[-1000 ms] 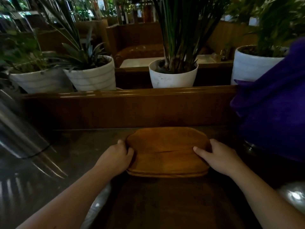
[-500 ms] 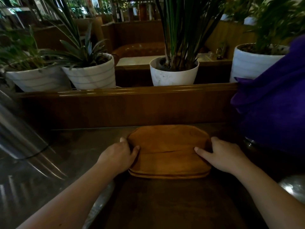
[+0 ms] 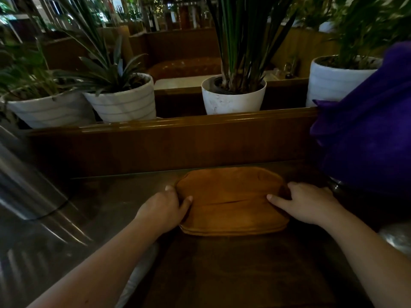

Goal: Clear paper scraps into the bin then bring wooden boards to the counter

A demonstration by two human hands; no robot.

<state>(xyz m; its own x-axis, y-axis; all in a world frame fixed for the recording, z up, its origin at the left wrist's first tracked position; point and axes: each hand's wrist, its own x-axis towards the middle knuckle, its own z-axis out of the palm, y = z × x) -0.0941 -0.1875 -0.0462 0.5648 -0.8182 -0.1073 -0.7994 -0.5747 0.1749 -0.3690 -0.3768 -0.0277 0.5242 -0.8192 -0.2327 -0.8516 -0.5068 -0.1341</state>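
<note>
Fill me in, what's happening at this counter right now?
A person has both hands on a stack of wooden boards lying flat on the dark counter. The left hand grips the left edge, the right hand the right edge. A purple cloth sits to the right, potted plants behind the ledge.

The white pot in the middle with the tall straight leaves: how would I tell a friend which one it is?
Find the long wooden ledge behind the counter. Four pale pots stand beyond it. It is the smooth round pot, directly behind the wooden boards; its neighbours are ribbed with horizontal bands.
</note>
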